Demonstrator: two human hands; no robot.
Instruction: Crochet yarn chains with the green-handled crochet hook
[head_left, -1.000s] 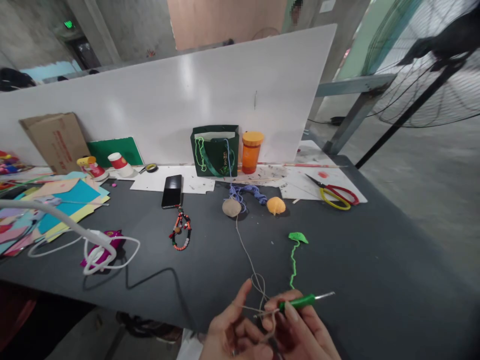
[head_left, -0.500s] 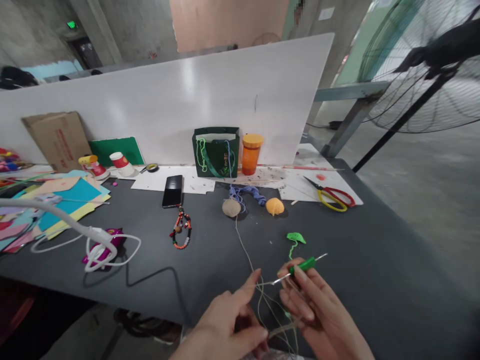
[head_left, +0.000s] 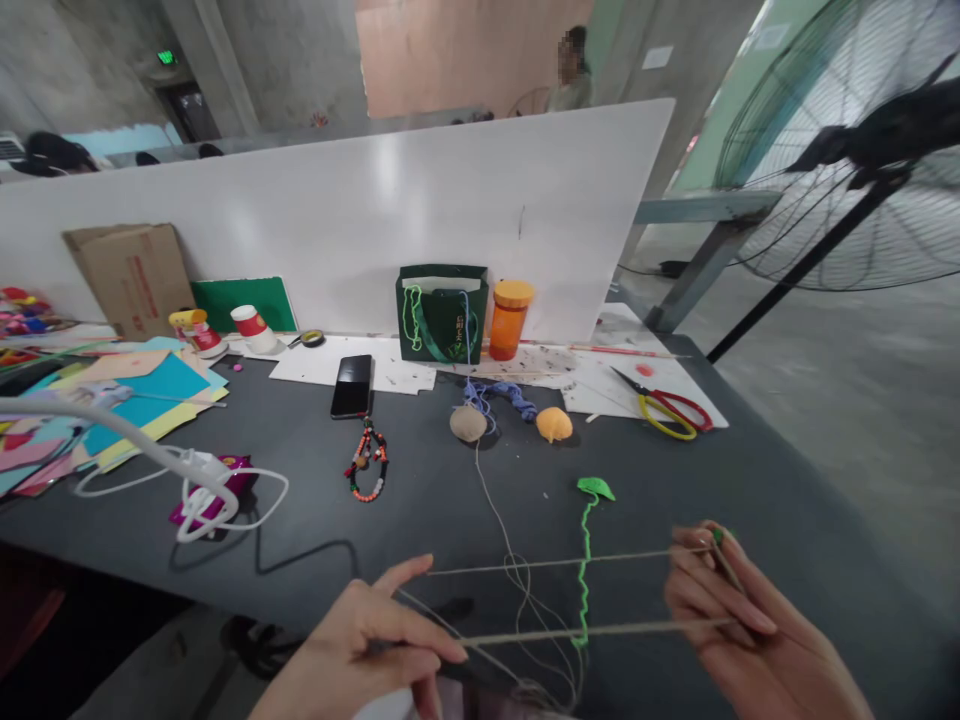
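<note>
Your left hand (head_left: 367,640) pinches the beige thread (head_left: 562,597) between thumb and forefinger, the index finger pointing out, and your right hand (head_left: 750,630) has its fingers closed on the other end of the thread together with the hook (head_left: 721,553), of which only a bit of green handle and shaft shows. The thread runs taut between the hands in two near-parallel strands just above the surface (head_left: 750,480), with slack loops hanging below the middle and one strand trailing back to the beige ball (head_left: 468,423). The main risk, as I judge it, is the slack: those loops lie across the green cord (head_left: 585,570), and any further spreading of your hands could snag the cord and drag its leaf-shaped end (head_left: 595,488) along. Pulling harder may also tug the ball, which sits just beside the blue yarn (head_left: 501,392) and near the orange shell (head_left: 554,424), and roll it into them. The pinch on the left is light, so the thread could slip free and the tension collapse. On the right, the hook is mostly hidden; I cannot tell whether its tip is caught in the thread, and if it is, it may split the strand.
</note>
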